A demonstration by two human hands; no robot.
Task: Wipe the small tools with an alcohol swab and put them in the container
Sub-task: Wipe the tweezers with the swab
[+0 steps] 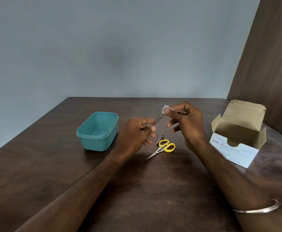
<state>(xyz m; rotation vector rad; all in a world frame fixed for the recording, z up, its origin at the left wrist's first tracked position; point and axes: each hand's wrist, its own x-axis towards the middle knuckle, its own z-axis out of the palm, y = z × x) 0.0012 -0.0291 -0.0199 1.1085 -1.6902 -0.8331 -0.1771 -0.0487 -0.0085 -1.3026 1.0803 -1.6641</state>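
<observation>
Both hands are raised above the middle of the dark wooden desk point(53, 164). The left hand point(137, 133) pinches the lower end of a thin pair of metal tweezers point(157, 118) between thumb and forefinger, with its other fingers loosely curled below. The tweezers slant up toward 1 o'clock, where the right hand point(185, 121) pinches a small white alcohol swab point(166, 108) around their upper end with thumb and forefinger; its remaining fingers are spread and half curled, holding nothing else. A metal bangle point(261, 209) sits on the right forearm.

On the desk just below the hands, at about 6 o'clock from the tweezers, lie small scissors point(163, 148) with yellow handles, blades pointing toward 7 o'clock. Touching the scissors' handles at their 11 o'clock side is a small dark metal tool point(161, 138); what kind it is cannot be told.

At 9 o'clock from the hands, well apart from them, stands a teal plastic container point(97, 131), open at the top with nothing inside. At 3 o'clock stands a cardboard box point(237, 144) labelled alcohol swabs, its flaps open.
</observation>
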